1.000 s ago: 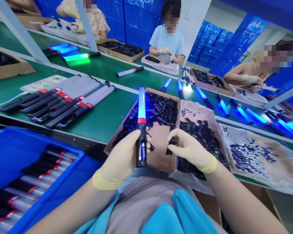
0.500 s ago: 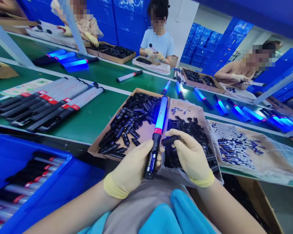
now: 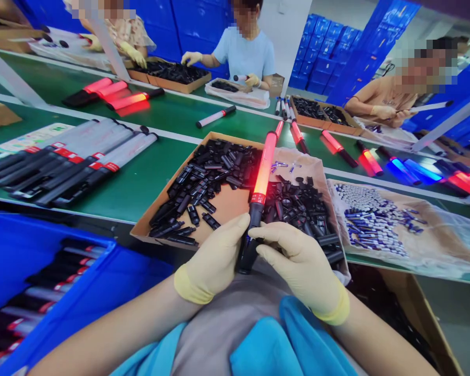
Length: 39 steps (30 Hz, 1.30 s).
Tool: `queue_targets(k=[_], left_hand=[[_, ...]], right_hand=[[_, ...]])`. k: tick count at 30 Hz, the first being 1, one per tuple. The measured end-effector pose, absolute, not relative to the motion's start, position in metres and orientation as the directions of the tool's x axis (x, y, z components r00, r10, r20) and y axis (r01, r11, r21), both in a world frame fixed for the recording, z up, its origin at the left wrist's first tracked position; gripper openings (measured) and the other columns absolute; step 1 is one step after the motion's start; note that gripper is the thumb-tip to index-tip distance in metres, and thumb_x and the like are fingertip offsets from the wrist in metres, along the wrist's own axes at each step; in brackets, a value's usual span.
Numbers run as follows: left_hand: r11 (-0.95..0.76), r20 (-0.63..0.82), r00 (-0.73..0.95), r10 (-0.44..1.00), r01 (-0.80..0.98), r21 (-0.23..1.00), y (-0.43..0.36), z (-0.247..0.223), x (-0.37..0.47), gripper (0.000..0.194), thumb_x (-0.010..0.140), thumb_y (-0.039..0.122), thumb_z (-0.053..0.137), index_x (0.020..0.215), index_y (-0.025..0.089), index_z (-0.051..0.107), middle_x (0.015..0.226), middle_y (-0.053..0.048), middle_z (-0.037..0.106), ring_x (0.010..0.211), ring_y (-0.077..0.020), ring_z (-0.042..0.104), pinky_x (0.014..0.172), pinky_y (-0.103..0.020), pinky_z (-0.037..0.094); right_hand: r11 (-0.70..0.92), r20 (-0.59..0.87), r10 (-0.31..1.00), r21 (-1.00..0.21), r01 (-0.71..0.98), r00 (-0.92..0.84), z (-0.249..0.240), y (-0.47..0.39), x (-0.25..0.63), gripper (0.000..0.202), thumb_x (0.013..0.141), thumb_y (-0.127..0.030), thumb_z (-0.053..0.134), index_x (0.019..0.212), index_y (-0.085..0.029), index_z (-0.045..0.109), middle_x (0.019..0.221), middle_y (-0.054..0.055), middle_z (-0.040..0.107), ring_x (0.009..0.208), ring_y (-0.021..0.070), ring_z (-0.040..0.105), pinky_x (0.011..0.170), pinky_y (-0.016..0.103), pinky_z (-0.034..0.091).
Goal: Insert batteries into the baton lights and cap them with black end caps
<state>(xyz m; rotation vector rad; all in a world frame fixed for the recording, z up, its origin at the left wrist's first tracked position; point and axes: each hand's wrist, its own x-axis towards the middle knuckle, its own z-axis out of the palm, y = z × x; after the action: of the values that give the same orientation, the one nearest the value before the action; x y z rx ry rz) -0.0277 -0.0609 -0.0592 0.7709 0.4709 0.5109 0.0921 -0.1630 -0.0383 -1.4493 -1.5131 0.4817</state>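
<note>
Left hand (image 3: 218, 257) clamped around a glowing red, black-handled tubular plastic baton (image 3: 265, 164); right hand (image 3: 301, 257) pinching its handle (image 3: 256, 213) from the right; uneven fingertip pressure could roll it.

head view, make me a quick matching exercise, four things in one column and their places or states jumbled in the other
Things
1. held light stick
2. right hand
3. batteries
4. white-tubed sticks

Places or states
A. heaped in a plastic-lined tray
B. glowing red
C. unlit, side by side on the green table at the left
D. fingers at the black handle

Pairs: 1-B, 2-D, 3-A, 4-C
</note>
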Motion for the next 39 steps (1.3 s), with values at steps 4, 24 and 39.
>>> queue_targets(k=[4,24,39], left_hand=[[0.493,-0.171,0.741,0.65,-0.24,0.836,-0.061,-0.058,-0.031,0.017,0.091,0.026,0.063,0.091,0.016,0.077,0.097,-0.007,0.072,0.092,-0.0189,0.063,0.085,-0.027,0.052],[0.693,-0.337,0.675,0.656,-0.363,0.623,0.017,-0.032,-0.058,0.038,0.099,0.038,0.052,0.12,0.013,0.07,0.124,-0.016,0.071,0.111,-0.0237,0.068,0.094,-0.034,0.056],[-0.093,0.114,-0.026,0.993,0.413,0.906,0.113,-0.056,-0.203,0.011,0.082,0.016,0.071,0.089,0.022,0.078,0.1,-0.007,0.072,0.106,-0.0253,0.061,0.094,-0.025,0.042]], right_hand=[[0.231,0.417,0.891,-0.757,0.612,0.18,-0.041,-0.16,0.088,0.037,0.091,-0.01,0.058,0.124,-0.026,0.065,0.111,0.005,0.06,0.09,0.0156,0.062,0.086,0.031,0.056],[0.562,0.322,0.79,-0.041,0.826,-0.521,-0.028,-0.054,0.066,0.02,0.099,-0.014,0.047,0.11,-0.016,0.063,0.123,0.011,0.063,0.094,0.0199,0.063,0.079,0.034,0.055],[-0.315,0.123,0.936,-0.122,0.941,0.329,-0.069,0.119,0.304,0.03,0.097,-0.028,0.049,0.098,-0.008,0.073,0.105,0.021,0.071,0.102,0.0275,0.068,0.093,0.042,0.051]])
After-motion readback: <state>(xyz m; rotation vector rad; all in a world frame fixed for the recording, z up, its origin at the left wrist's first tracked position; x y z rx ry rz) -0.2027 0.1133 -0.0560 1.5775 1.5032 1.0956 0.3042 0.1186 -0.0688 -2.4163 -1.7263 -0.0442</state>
